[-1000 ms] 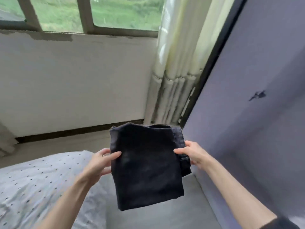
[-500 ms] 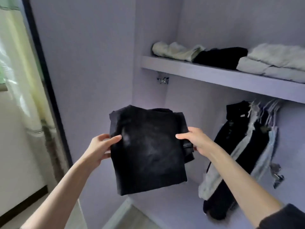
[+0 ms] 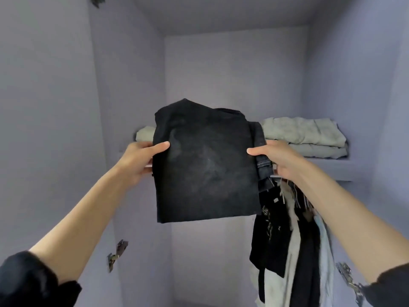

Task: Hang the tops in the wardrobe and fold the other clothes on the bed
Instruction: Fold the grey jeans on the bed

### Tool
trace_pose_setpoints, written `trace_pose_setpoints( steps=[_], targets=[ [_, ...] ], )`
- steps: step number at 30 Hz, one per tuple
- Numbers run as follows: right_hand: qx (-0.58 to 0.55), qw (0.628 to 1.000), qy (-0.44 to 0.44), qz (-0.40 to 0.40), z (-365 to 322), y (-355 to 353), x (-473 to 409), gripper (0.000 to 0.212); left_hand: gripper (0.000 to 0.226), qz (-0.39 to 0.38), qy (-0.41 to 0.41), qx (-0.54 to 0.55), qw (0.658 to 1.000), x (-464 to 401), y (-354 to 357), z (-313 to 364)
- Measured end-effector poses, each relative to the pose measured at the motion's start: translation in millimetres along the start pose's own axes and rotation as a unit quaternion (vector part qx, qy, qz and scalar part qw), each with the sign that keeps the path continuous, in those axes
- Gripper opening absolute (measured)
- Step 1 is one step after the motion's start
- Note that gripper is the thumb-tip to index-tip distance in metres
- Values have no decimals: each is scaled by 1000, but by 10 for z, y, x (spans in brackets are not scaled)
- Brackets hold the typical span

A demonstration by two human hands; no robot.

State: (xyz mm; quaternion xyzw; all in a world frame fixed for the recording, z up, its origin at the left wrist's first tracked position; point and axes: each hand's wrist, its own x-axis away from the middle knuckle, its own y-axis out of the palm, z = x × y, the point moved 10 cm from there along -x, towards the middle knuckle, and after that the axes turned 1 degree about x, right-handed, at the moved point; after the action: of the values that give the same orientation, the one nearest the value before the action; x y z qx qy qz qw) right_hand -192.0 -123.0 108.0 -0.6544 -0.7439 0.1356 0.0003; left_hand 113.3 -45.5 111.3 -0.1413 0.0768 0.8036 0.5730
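Holding folded black jeans point(image 3: 205, 165) before wardrobe shelf point(image 3: 327, 166), both hands.

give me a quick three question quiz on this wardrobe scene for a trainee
1. True or false: both hands, left hand and right hand, grip the folded black denim garment.
2. What lies on the lilac wardrobe shelf to the right of the garment? A) pale grey-green folded clothes B) shoes C) a box
3. Where do the hanging dark and light tops sit relative to the shelf?

Key: 1 true. 2 A, the pale grey-green folded clothes. 3 below it, at the right.
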Motion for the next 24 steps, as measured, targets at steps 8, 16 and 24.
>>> trace_pose_setpoints(
  steps=[8, 16, 24],
  targets=[
    [-8, 995, -11, 96, -590, -862, -679, 37, 31, -61, 42, 7, 997, -1223, 828, 624],
    [-2, 992, -19, 122, -942, -1366, -1687, 26, 28, -42, 50, 9, 998, -2352, 1414, 1013],
    [81, 992, 1, 91, -888, -1205, -2836, 16, 24, -38, -5, -97, 995, -3263, 1532, 877]
  ],
)
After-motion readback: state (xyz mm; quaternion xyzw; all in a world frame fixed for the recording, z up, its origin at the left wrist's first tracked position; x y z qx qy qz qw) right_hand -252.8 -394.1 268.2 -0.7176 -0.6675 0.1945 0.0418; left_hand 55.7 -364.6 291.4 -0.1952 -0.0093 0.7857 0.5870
